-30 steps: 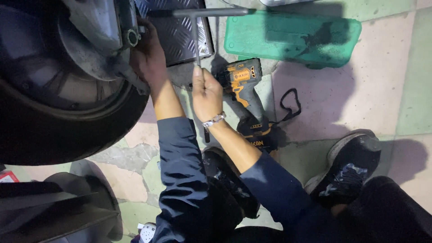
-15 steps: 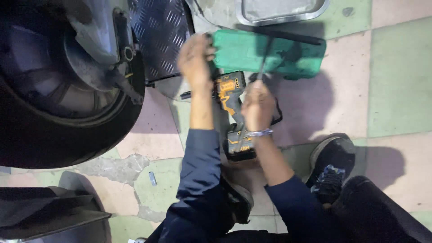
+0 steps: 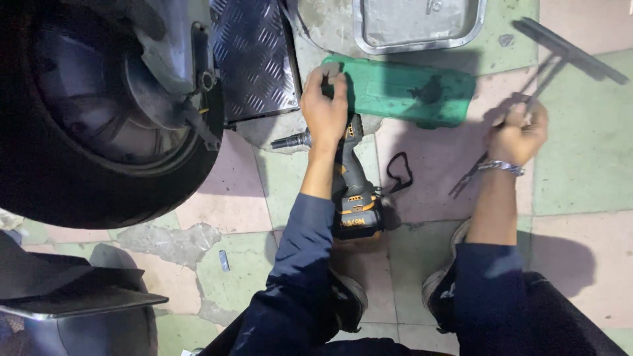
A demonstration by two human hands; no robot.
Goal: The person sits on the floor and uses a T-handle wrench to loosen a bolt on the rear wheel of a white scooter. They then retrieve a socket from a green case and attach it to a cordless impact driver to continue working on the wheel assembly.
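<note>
Green flat plastic tray [image 3: 402, 89] | left hand [image 3: 324, 109] fingers pinch its near edge | right hand [image 3: 517, 135] fingers wrapped round grey T-handle metal wrench [image 3: 557, 56] | lay wrench down flat, clear of orange-black cordless drill [image 3: 353, 191].

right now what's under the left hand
A cordless power tool lies on the tiled floor under the left hand and forearm. Its black-and-orange body and metal nose show; its middle is covered. The fingertips reach the green tray.

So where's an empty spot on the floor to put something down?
Bare tiles lie right of the right hand, and between the wheel and the left sleeve. It is crowded around the green tray, drill and left hand.
</note>
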